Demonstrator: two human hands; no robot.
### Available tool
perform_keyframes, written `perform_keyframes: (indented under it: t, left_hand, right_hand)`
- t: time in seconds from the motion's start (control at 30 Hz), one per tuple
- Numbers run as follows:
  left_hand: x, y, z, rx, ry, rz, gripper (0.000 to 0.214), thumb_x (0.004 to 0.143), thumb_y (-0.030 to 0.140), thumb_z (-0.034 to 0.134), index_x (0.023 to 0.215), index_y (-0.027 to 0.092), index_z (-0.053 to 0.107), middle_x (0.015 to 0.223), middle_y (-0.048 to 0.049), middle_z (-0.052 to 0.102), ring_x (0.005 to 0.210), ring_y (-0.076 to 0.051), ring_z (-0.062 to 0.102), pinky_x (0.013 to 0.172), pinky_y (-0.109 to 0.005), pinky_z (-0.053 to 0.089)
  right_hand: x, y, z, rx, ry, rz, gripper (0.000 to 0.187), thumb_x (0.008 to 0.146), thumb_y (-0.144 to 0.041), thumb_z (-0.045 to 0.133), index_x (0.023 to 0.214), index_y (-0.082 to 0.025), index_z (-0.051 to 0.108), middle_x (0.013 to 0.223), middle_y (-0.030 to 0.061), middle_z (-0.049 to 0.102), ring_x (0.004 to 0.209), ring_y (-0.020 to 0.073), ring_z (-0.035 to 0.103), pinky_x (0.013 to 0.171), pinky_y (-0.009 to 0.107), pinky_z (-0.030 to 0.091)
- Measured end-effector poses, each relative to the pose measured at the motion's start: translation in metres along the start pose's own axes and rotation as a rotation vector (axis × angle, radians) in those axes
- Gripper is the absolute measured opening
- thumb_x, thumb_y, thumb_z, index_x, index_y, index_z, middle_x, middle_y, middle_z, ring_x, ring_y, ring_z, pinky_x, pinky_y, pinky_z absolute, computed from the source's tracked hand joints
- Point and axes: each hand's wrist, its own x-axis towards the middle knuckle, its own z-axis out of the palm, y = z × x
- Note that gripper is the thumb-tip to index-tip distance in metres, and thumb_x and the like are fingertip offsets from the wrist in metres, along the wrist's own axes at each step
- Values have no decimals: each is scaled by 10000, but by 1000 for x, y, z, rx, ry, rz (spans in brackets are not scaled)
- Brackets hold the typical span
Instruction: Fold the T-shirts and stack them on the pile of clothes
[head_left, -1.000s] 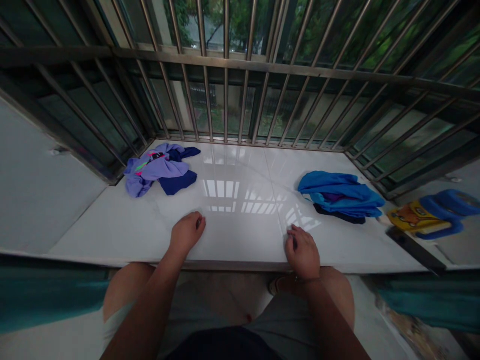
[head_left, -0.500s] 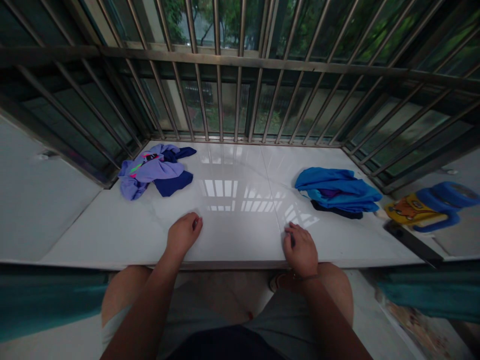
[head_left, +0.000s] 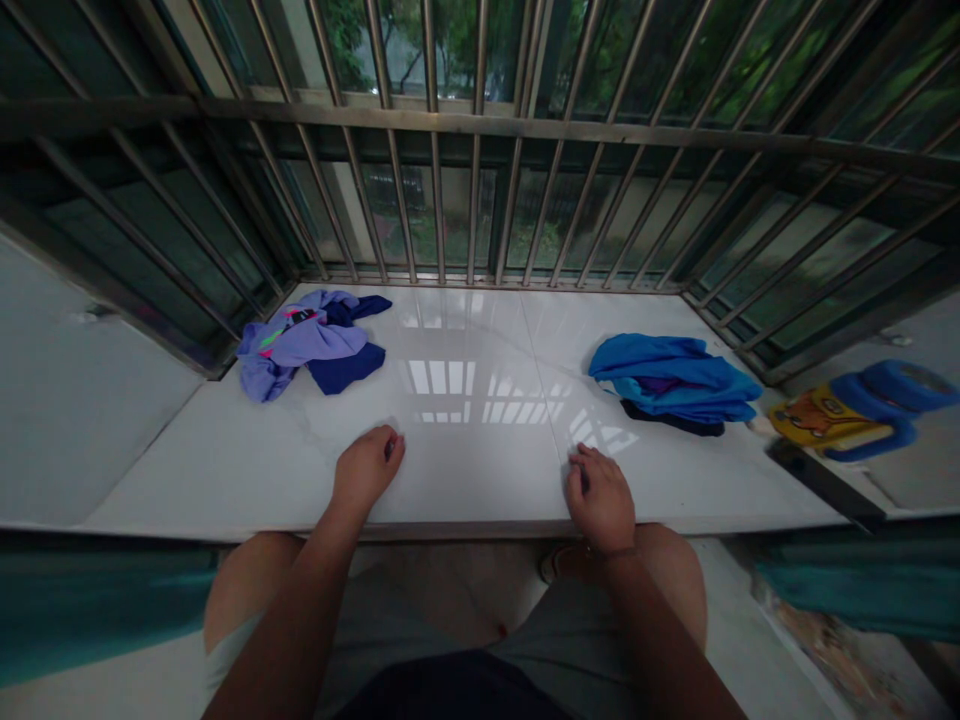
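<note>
My left hand (head_left: 367, 465) rests on the white tiled sill (head_left: 480, 470) near its front edge. Its fingers are curled in loosely, with nothing seen in them. My right hand (head_left: 600, 495) lies on the same sill, also loosely closed and with nothing visible inside. Beyond my left hand is a crumpled lilac garment (head_left: 322, 340) with a bright print, and dark blue cloth (head_left: 349, 368) shows from under it. A bunched bright blue garment (head_left: 675, 370) lies past my right hand, on top of some black cloth (head_left: 679, 420). Neither hand touches the clothes.
Metal window bars (head_left: 435, 210) run along the back and both sides. At the right end stands a yellow and blue bottle (head_left: 840, 415) with a handle, beside a dark flat object (head_left: 825, 485). Teal curtains (head_left: 97, 600) hang below the sill at both sides.
</note>
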Motion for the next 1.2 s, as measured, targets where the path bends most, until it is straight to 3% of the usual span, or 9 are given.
perform_keyframes:
  t: [1.2]
  left_hand:
    - [0,2,-3,9,-10,-7,268,1088,419,532,907,259,646,855,-41,724,812,-238,688,729,-339,419]
  right_hand:
    - [2,-2,-2,32,16,-17,256,1062,-259,543,1140,-217,783,1337,158,822,1284,339,750,1188,560,551]
